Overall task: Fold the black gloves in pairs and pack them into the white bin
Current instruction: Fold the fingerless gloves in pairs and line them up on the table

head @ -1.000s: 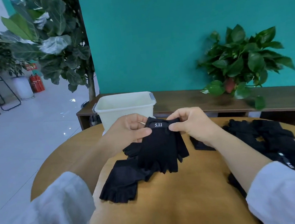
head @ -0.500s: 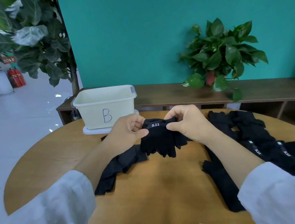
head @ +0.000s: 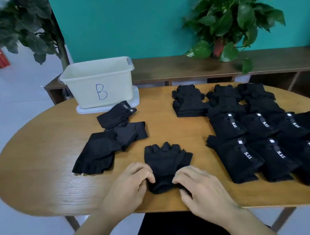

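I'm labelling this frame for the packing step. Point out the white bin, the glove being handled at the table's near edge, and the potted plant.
white bin [head: 88, 90], head view, front wall left of the B.
glove [head: 165, 161], head view, palm area.
potted plant [head: 232, 10], head view, leaves.

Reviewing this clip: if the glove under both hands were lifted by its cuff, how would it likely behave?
The glove probably droops limp: the cuff bunches where the left hand and right hand pinch it. Likely light and unlikely to slide, lying flat on the table.

Blue handwritten "B" on the white bin [head: 97, 81]; white "5.11" printed on the black gloves' [head: 235, 127] wrist straps
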`<state>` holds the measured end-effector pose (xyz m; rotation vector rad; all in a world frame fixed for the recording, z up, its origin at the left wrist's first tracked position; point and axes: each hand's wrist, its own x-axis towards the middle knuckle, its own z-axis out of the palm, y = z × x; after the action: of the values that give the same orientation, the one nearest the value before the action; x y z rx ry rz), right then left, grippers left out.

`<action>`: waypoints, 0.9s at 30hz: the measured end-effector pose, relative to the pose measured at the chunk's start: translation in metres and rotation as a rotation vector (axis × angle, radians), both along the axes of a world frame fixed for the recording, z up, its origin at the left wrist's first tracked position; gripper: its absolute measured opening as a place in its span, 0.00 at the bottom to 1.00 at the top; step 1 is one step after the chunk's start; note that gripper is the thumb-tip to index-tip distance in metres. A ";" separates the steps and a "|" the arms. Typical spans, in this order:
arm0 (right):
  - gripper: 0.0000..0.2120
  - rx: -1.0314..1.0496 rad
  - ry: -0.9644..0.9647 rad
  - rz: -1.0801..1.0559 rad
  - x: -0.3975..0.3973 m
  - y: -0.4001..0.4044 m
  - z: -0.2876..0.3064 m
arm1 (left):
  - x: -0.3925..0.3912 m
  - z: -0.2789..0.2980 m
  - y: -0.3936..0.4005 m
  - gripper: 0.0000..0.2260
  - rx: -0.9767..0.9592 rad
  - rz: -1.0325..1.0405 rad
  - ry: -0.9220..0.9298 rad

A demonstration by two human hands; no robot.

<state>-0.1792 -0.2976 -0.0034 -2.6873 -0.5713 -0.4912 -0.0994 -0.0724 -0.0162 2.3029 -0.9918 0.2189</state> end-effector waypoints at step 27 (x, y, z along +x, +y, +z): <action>0.37 -0.222 0.455 -0.335 0.058 0.007 -0.006 | 0.028 -0.009 -0.050 0.48 0.509 0.373 0.037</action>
<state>-0.1208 -0.2906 -0.0090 -2.9800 -0.0480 0.1203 -0.0716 -0.1227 -0.0248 2.9406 -0.6389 0.0762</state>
